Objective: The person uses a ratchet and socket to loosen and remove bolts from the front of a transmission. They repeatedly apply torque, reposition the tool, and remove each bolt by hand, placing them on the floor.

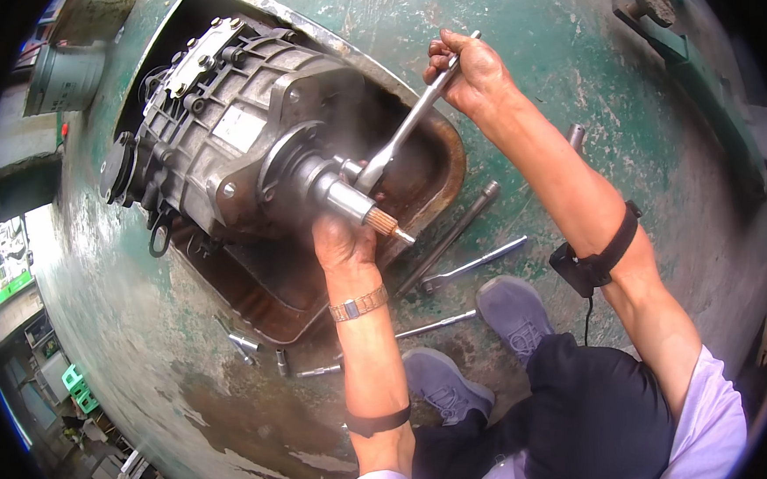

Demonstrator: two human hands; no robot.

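A grey metal gearbox [243, 99] lies in a rusty metal tray [455, 147], its splined shaft [346, 200] pointing toward me. In my right hand [476, 74] is the handle end of a long silver ratchet wrench [419, 107], with the fingers closed round it. The wrench slants down to the gearbox's front, where its head sits beside the shaft collar, close to a small silver socket [347, 165]. My left hand [344, 240] is under the shaft, palm up. The shaft hides most of its fingers, so their grip cannot be made out.
On the green floor right of the tray lie a long dark bar [453, 233] and another ratchet [477, 262]. Extension bars [433, 326] and several sockets [245, 343] lie near my shoes [445, 385]. A bucket [65, 79] stands far left; a green metal beam [681, 72] runs along the right.
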